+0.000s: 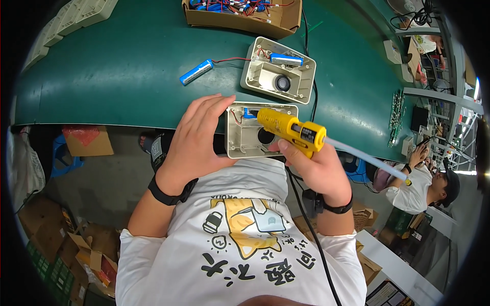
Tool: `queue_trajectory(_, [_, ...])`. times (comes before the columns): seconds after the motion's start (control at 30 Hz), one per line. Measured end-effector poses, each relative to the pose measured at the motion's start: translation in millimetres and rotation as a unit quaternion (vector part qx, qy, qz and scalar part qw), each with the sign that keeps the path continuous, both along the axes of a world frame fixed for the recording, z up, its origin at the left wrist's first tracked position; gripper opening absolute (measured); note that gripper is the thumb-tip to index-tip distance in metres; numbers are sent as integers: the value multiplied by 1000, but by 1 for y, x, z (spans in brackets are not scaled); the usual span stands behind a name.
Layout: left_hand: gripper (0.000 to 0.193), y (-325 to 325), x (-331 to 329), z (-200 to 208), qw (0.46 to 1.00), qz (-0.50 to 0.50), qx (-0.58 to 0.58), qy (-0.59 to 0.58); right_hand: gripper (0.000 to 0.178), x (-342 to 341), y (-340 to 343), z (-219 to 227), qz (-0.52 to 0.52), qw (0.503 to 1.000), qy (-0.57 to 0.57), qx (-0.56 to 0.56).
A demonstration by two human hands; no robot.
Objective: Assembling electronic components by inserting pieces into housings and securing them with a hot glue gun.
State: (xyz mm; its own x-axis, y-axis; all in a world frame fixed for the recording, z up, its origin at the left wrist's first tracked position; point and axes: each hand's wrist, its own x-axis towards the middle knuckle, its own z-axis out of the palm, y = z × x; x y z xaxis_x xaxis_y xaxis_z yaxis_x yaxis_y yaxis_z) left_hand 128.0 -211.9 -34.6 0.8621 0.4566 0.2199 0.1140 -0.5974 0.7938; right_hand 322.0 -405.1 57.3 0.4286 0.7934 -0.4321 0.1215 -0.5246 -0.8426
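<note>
Beige plastic forms the open rectangular housing held at the centre of the frame, at the near edge of the green worktop, its hollow side turned up so the wiring inside can be reached. The left hand lies along its left side, fingers extended and pressed together against the housing's upper left corner, apparently steadying it. The right hand is wrapped tight around the grip of a yellow glue gun, whose nozzle points left into the housing's upper part, beside a small blue piece and red wires; a pale translucent glue stick juts from its back toward the lower right.

Just above, a second open beige housing with a round black speaker rests on the worktop. To its left lies a blue cylindrical battery on a red lead. A cardboard box of blue and red parts sits at the upper edge. Another person sits at the right of the frame.
</note>
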Motion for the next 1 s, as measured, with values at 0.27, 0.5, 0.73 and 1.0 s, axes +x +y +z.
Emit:
queue_trajectory(0.27, [107, 0, -2, -6, 1000, -4, -2, -7, 31, 29, 34, 23, 57, 990, 26, -128])
queue_trajectory(0.5, [107, 0, -3, -4, 1000, -2, 8, -10, 30, 36, 53, 34, 81, 984, 45, -152])
queue_trajectory(0.73, [106, 2, -1, -6, 1000, -1, 10, -13, 29, 37, 57, 34, 100, 981, 12, -164])
queue_trajectory(1.0, [105, 1, 0, -5, 1000, 2, 12, -21, 28, 38, 47, 22, 193, 967, -166, 9])
